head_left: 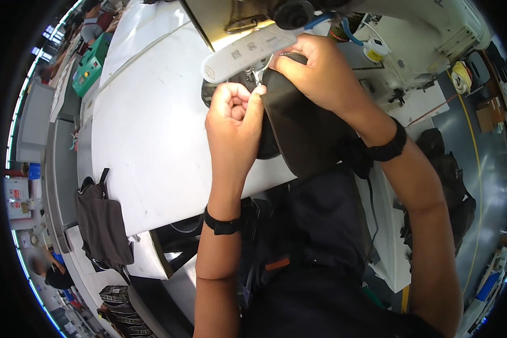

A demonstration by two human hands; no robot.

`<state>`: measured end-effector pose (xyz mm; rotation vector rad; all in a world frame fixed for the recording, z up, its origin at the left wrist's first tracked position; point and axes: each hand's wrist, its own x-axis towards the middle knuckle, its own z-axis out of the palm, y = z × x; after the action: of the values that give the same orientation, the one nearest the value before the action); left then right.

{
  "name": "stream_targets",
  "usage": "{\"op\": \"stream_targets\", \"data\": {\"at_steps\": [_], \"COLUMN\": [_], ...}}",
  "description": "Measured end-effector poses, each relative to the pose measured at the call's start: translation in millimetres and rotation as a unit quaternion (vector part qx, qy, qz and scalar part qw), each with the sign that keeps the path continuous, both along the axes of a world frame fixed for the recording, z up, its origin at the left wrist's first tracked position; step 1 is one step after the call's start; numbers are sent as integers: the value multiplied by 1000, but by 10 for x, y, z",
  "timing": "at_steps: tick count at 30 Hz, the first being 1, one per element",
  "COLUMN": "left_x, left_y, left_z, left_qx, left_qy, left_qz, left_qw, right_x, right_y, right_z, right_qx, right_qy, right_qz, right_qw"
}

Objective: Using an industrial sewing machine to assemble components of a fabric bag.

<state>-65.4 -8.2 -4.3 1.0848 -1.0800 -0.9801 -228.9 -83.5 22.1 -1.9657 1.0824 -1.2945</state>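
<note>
A dark brown fabric bag (310, 132) with a zipper along its edge lies under the head of a sewing machine (411, 39). My left hand (235, 112) is closed, thumb and forefinger pinching the bag's edge just in front of the metal presser foot (256, 74). Beyond the foot, on its right side, my right hand (315, 65) pinches the zippered edge between thumb and fingers. A long white cover (248, 54) on the machine hides part of the needle area. The bag's main panel hangs toward me over the table's front edge.
A white worktable (152, 129) spreads to the left. Another dark bag (102, 222) rests at its left end, with folded dark pieces (121, 310) below. More dark bags (450, 186) hang at the right. A green machine (91, 66) and a person (90, 25) are farther off.
</note>
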Motion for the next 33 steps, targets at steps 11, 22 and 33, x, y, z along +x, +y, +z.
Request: {"op": "stream_targets", "data": {"at_steps": [11, 22, 33], "left_x": [42, -93, -119], "left_y": [0, -6, -18], "left_z": [159, 92, 215], "left_qx": [32, -70, -29], "left_qy": [-88, -294, -280], "left_qz": [-11, 113, 108], "left_qw": [996, 947, 953], "right_x": [2, -37, -210], "right_y": [77, 99, 71], "right_z": [53, 10, 14], "right_qx": [15, -71, 21], "right_qy": [5, 23, 84], "right_qz": [-19, -16, -13], "right_qw": [1000, 997, 996]}}
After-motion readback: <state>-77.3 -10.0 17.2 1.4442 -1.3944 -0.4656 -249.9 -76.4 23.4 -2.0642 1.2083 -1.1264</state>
